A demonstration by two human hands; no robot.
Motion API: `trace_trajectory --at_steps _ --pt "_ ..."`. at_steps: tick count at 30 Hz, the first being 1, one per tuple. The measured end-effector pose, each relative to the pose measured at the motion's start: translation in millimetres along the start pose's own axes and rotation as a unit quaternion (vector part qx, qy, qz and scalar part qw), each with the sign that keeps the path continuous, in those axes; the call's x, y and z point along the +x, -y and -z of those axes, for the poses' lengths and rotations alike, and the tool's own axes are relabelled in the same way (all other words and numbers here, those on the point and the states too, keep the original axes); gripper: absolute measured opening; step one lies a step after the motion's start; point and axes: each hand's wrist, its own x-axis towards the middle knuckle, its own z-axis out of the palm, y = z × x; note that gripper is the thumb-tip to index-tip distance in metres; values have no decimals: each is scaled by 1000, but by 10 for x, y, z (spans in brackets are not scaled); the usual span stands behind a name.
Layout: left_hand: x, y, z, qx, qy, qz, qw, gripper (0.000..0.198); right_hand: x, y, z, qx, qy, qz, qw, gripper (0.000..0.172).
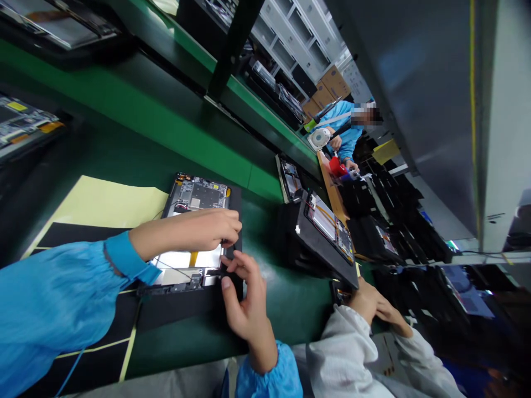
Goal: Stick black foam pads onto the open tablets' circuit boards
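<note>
The opened tablet (197,193) lay flat on the green bench (269,315), its long axis running top to bottom in view; the left hand (191,232) curled over its edge while the right hand (249,307) pinched that edge lower down.

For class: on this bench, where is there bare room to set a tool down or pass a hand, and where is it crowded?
Bare green bench lies between the right hand and a co-worker's hand, bordered above by a black-framed tablet. It is crowded at the open tablet, under the left hand.
</note>
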Motion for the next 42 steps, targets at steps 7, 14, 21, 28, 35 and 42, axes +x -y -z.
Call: trace_trajectory --at_steps 7,14,21,28,35,42 --pt "23 159 77 74 -16 21 997 31 61 6 46 27 9 -19 999 42" --pt "28 157 89 77 -31 28 996 30 547 -159 187 233 48 -191 952 32" --pt "16 218 58 61 -47 48 996 30 887 -249 166 373 65 -322 868 28" --pt "16 221 61 50 -50 63 996 28 909 -201 185 371 91 -353 854 26" --pt "24 238 68 56 -57 79 994 30 910 -219 87 335 79 -335 877 28" --pt "8 222 87 57 -60 101 991 34 884 -220 16 263 55 -312 911 24"
